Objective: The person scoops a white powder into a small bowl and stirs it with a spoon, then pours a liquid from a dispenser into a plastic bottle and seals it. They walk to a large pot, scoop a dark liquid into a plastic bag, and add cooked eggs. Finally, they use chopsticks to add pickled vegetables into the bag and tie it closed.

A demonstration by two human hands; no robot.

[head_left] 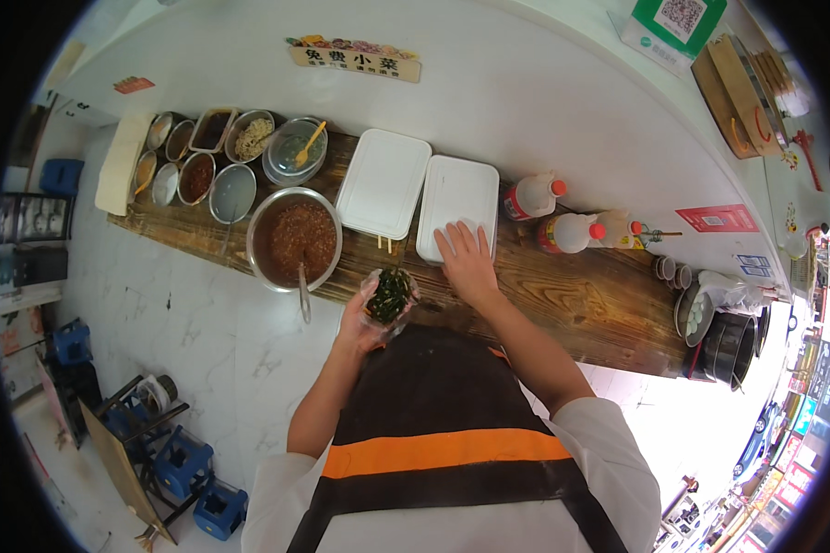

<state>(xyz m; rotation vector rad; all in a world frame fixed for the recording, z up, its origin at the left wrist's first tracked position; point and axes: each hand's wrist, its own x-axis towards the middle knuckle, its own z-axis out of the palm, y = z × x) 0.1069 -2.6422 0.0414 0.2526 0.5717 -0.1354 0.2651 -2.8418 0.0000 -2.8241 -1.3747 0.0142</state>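
My left hand (pixel 361 322) holds a small clear plastic bag of chopped dark greens (pixel 391 296), its open top facing up, close to my apron (pixel 443 387). My right hand (pixel 467 266) rests palm down with fingers spread on the near part of a white lidded plastic box (pixel 460 197). A second white lidded box (pixel 385 181) lies just left of it. Chopstick tips (pixel 384 243) poke out at that box's near edge. Left of my left hand, a large metal bowl (pixel 254 238) contains brown-red sauce with a ladle (pixel 303 294) in it.
Smaller bowls of condiments, including a red one (pixel 197 178) and noodle-like shreds (pixel 254 138), line the wooden counter (pixel 560 304) at left. Several red-capped jugs (pixel 536 197) stand at right by the wall. Farther right are a pan of eggs (pixel 695 314) and a dark pot (pixel 726 345).
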